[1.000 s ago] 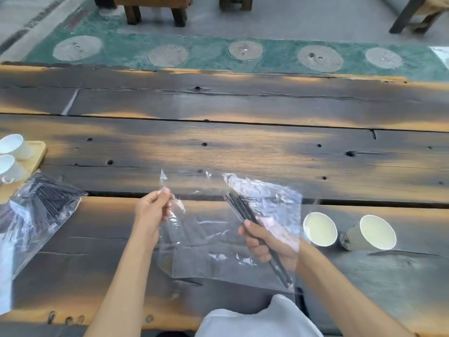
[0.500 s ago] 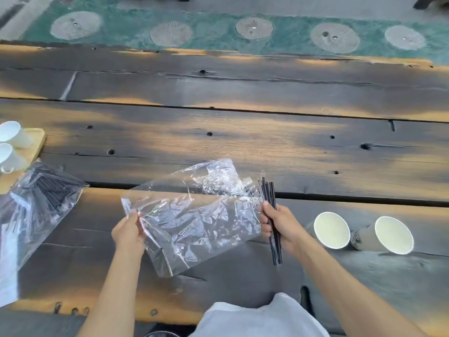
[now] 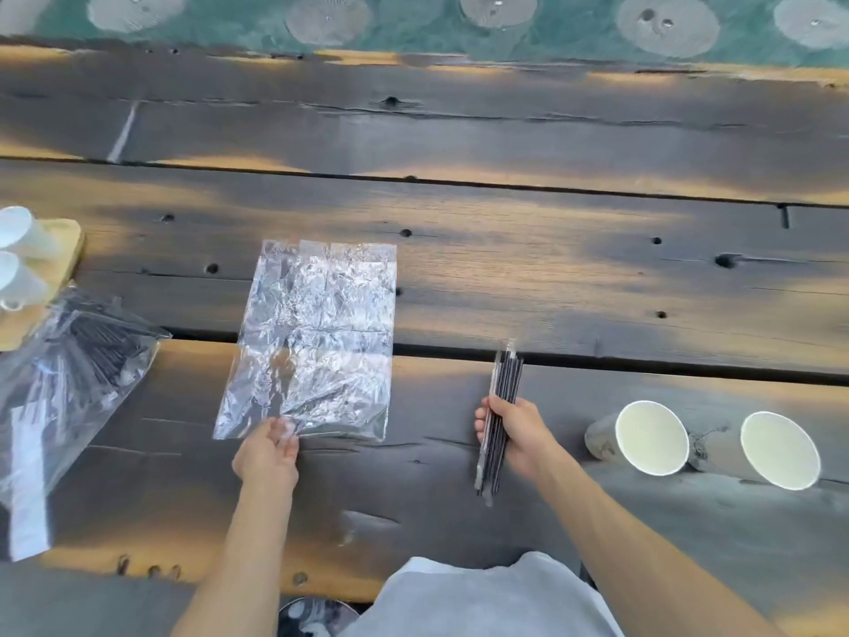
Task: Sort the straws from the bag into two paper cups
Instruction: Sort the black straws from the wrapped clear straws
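A clear, crinkled plastic bag (image 3: 317,337) lies flat and empty on the dark wooden table (image 3: 505,278). My left hand (image 3: 268,452) rests on its near edge, fingertips touching the plastic. My right hand (image 3: 519,434) is closed around a bundle of black straws (image 3: 503,383), which points away from me, to the right of the bag. Two white paper cups stand right of that hand, tilted toward me with their mouths showing: the nearer cup (image 3: 650,436) and the farther cup (image 3: 778,450).
A second clear bag (image 3: 69,374) full of black straws lies at the left edge. Behind it a wooden tray (image 3: 69,241) holds two more white cups (image 3: 18,255). A gap (image 3: 643,365) runs between the table planks. Green floor lies beyond the table.
The straws came out of the bag in my right hand and moved right. My left hand laid the bag down flat on the table, where it had been lifted.
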A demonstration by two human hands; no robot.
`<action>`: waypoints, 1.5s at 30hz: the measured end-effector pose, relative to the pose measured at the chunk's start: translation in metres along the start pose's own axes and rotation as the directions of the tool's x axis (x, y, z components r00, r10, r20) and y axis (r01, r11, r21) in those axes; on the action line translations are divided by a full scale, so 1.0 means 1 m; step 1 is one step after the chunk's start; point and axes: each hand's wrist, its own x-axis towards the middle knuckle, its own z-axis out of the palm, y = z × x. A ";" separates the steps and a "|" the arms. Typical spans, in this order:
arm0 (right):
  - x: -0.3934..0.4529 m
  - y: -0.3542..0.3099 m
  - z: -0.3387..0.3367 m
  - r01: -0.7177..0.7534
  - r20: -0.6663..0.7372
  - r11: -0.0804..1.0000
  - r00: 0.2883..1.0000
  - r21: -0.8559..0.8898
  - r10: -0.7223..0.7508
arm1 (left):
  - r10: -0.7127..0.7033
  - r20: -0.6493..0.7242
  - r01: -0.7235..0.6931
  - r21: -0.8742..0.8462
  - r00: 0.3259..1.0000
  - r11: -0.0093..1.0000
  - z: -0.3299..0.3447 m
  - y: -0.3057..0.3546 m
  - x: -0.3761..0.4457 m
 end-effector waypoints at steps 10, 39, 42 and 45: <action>0.018 0.018 -0.001 0.002 -0.101 0.992 0.995 -0.130 -0.015 | -0.012 -0.166 0.012 -0.004 0.986 1.000 -0.004 -0.041 -0.008; -0.002 0.026 -0.050 0.134 -0.294 0.887 0.913 -0.443 -0.284 | 0.233 0.610 -0.601 0.790 0.757 -0.117 0.088 -0.117 -0.054; 0.001 0.028 -0.048 0.108 -0.262 0.843 0.923 -0.527 -0.282 | 0.189 0.638 -0.608 0.770 0.746 -0.196 0.088 -0.119 -0.052; 0.001 0.028 -0.043 0.104 -0.220 0.781 0.929 -0.616 -0.297 | 0.183 0.642 -0.635 0.766 0.744 -0.105 0.090 -0.117 -0.063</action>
